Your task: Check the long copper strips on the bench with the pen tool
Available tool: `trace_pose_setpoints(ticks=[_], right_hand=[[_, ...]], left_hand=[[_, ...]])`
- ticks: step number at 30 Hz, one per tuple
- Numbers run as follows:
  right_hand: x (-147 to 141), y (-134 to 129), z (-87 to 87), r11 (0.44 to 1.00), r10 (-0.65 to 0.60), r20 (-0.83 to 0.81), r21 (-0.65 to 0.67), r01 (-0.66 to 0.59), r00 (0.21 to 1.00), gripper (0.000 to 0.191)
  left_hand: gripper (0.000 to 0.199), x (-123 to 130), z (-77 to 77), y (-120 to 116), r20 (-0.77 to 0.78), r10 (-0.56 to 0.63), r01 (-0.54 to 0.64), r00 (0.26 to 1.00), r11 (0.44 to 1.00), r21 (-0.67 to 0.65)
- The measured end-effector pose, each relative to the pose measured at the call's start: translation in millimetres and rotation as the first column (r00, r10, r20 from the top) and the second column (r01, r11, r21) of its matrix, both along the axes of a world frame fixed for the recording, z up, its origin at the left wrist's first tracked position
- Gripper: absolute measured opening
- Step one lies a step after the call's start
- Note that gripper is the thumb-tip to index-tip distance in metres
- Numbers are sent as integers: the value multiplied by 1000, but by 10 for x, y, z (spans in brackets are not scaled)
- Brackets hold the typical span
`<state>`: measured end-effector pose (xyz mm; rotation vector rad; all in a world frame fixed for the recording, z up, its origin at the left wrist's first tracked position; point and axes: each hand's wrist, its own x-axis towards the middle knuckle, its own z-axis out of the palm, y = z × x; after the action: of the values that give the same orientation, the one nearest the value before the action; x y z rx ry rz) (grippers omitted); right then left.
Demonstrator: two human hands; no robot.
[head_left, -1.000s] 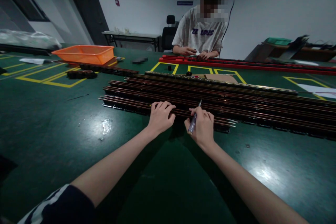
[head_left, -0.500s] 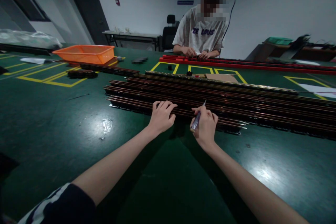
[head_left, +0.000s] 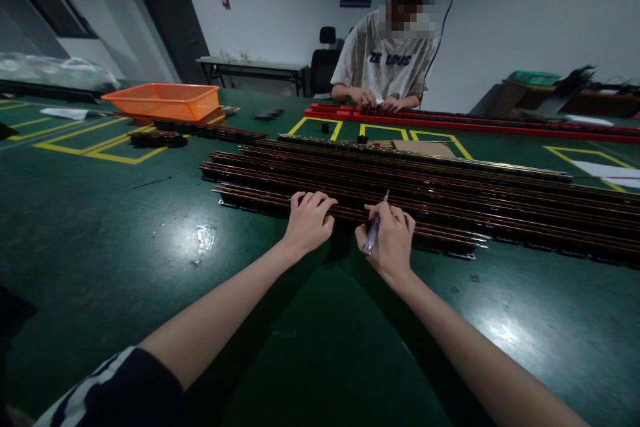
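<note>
Several long, dark strips with copper-coloured rods lie side by side on the green table. The front strip (head_left: 250,199) is shorter and nearest to me. My left hand (head_left: 309,220) has its fingers curled over the middle of this front strip, thumb on the near side. My right hand (head_left: 393,237) is closed around a small screwdriver (head_left: 373,235) with a translucent purplish handle, its thin tip pointing up and away. The fingers of that hand also rest against the front strip. The part of the strip beneath both hands is hidden.
Across the table a person works with both hands at a long red rail (head_left: 450,121). An orange basket (head_left: 165,103) stands at the back left, near short brown strips (head_left: 157,139). A thin dark rod (head_left: 151,183) lies to the left. Cardboard (head_left: 425,148) sits behind the strips.
The front strip has slid a little to the right under my hands. My right thumb has shifted slightly left, and the screwdriver has tilted slightly. My left hand has stayed in place.
</note>
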<state>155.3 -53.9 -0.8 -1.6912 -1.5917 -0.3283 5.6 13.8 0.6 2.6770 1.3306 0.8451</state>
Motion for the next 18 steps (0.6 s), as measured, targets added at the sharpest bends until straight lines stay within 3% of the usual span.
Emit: trace_pose_setpoints(ticks=[8,18], right_hand=[[3,13,-26,998,-42,38,-46,44,998,15],[112,4,-71,994,-97,-21,-52,96,995,32]], left_hand=[[37,5,4,-5,-3,-24,24,1000,1000,2],[35,-3,-8,-8,-25,27,-26,999,999,22]])
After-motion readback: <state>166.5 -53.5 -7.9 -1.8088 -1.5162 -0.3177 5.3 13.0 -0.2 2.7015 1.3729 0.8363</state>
